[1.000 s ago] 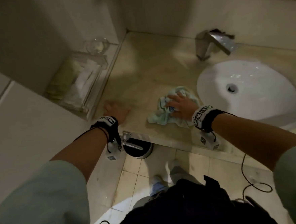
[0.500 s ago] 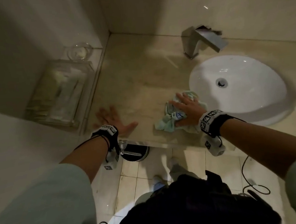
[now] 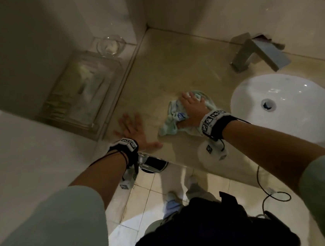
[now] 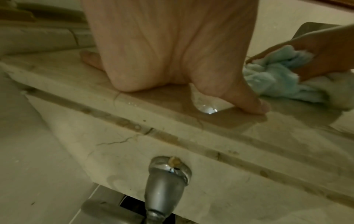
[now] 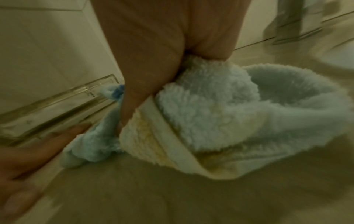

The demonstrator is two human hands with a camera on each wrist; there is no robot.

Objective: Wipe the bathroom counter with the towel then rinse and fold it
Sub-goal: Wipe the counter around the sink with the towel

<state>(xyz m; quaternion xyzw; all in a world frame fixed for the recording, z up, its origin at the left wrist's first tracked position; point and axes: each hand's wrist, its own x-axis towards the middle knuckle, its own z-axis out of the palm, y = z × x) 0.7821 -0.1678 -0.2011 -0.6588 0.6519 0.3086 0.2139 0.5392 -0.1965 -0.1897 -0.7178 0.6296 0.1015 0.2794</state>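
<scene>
On the worktop, left of the sink, the right hand presses flat on the crumpled towel. Left hand rests beside it, fingers spread, palm down.

A bathroom: a white oval sink sunk into a beige marble worktop, a steel tap behind it, tiled walls and floor.

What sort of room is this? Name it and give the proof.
Most likely a bathroom: a white oval sink sunk into a marble counter, a metal faucet behind it, and tiled walls. The right hand presses a towel on the counter.
</scene>
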